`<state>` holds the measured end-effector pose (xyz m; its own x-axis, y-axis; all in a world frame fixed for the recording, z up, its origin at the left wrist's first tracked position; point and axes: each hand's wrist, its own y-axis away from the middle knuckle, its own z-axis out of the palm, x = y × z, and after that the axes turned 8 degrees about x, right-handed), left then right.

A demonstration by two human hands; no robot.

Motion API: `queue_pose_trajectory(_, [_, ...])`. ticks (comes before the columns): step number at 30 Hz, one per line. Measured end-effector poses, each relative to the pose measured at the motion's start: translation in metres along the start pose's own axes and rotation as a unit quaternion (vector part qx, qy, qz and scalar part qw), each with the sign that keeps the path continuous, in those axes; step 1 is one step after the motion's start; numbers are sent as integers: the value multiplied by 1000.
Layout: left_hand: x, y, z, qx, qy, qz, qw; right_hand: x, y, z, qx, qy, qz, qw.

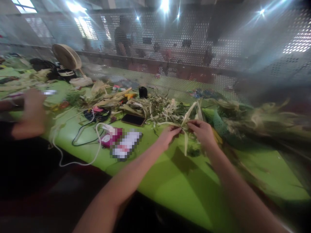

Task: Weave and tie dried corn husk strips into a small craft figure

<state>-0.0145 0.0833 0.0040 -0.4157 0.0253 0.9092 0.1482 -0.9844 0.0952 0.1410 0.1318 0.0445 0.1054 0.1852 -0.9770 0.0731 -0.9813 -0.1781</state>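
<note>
Pale corn husk strips cross between my two hands above the green table. One strip hangs down, others stick up and out to the left. My left hand pinches them from the left with thumb and fingers together. On the other side, my right hand is closed on the same strips, its fingertips close to those of my left. Just behind the hands lies a heap of shredded husk. Where the strips join, the details are too small to make out.
Left of my hands lie a dark phone, a pixelated phone, a magenta object and looping cables. A fan and black cylinder stand farther back. A co-worker's blurred arm reaches in. Green mesh and husks lie right.
</note>
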Motion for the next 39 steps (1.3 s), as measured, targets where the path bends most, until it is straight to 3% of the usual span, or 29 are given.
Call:
queue_pose_trajectory(5, [-3, -1, -1, -58, -35, 2, 998, -3, -2, -2, 27, -14, -9, 1000])
queue_pose_trajectory(9, [-2, 1, 0, -72, -34, 1, 997, 1, -4, -1, 26, -33, 8, 999])
queue_pose_trajectory(15, [-3, 1, 1, -29, 22, -10, 999, 17, -3, 7, -14, -76, 55, 995])
queue_pose_trajectory(26, [6, 3, 1, -24, 74, 1, 997, 25, 0, 12, -72, -74, 25, 994])
queue_pose_trajectory(30, [8, 0, -5, -42, 67, 2, 997, 18, 1, 8, -97, -4, 33, 995])
queue_pose_trajectory(34, [9, -3, -9, -9, 48, 12, 999, 3, -1, -4, -74, 137, -36, 987])
queue_pose_trajectory(36, [7, -4, -9, -5, 17, 15, 1000, -3, -1, -7, -73, 104, -43, 991])
queue_pose_trajectory(39, [1, -5, -7, -42, -35, 25, 998, -7, -1, -7, -69, 30, -23, 997])
